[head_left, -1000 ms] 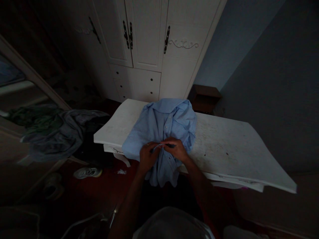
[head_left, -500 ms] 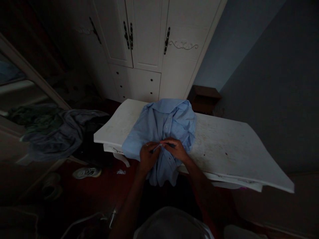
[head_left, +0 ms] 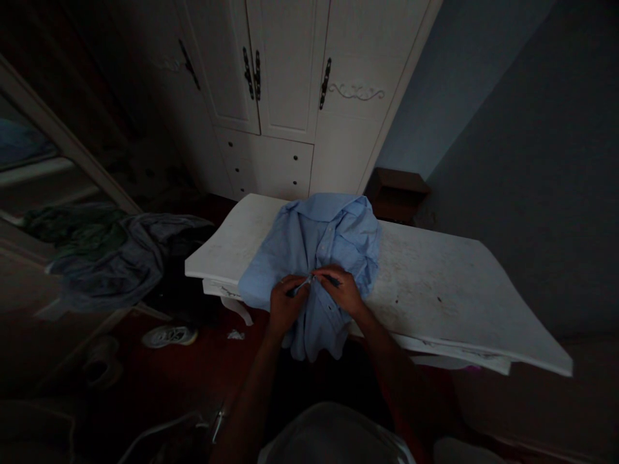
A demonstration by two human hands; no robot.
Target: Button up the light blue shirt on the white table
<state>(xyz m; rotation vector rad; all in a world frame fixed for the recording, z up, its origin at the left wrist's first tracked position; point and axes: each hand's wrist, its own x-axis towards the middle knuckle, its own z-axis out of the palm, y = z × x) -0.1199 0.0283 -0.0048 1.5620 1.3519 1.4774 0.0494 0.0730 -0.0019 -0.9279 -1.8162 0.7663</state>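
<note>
A light blue button-up shirt (head_left: pixel 314 238) lies on a white table (head_left: pixel 435 283), its collar away from me and its lower part hanging over the near edge. My left hand (head_left: pixel 285 304) and my right hand (head_left: pixel 342 290) meet at the shirt's front placket near the table edge. Both hands are closed, pinching the two front edges of the fabric together. The fingertips almost touch each other.
A white wardrobe (head_left: pixel 290 96) with dark handles stands behind the table. A brown box (head_left: pixel 396 190) sits by the blue wall. At the left, grey and green clothes (head_left: pixel 106 251) are heaped on a surface. A white shoe (head_left: pixel 169 335) lies on the dark red floor.
My hands stay at the shirt's front and shift only slightly, the fingers drawing closer together. The shirt and table have not moved.
</note>
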